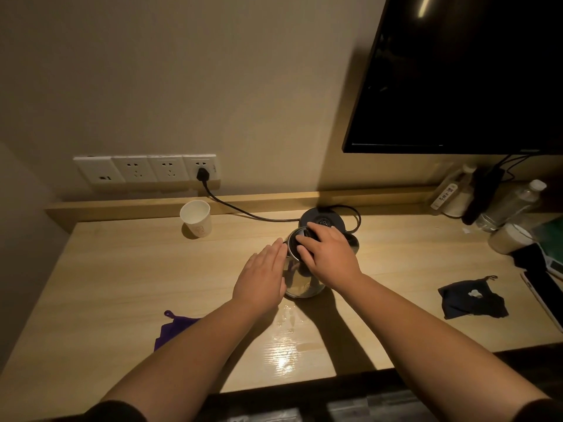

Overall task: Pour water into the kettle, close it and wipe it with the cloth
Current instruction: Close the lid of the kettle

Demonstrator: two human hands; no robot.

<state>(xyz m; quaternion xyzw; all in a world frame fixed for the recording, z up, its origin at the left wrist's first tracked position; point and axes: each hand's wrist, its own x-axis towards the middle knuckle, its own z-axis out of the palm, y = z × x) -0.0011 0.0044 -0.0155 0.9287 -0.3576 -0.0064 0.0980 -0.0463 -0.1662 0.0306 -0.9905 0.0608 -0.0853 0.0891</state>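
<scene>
A steel kettle point(300, 281) stands on the wooden desk point(122, 284), off its black base point(323, 219), which lies just behind it. My right hand point(329, 254) rests palm-down on the kettle's black lid, fingers curled over it. My left hand point(262, 278) lies flat against the kettle's left side, fingers straight. A purple cloth point(170, 328) lies near the front left, partly hidden under my left forearm. A white paper cup point(196, 219) stands upright at the back left.
A cord runs from the base to a wall socket point(201, 172). Some water glistens on the desk in front of the kettle. A dark pouch point(472, 298) lies at right. Bottles point(511, 205) and a jar crowd the back right under a wall television point(457, 74).
</scene>
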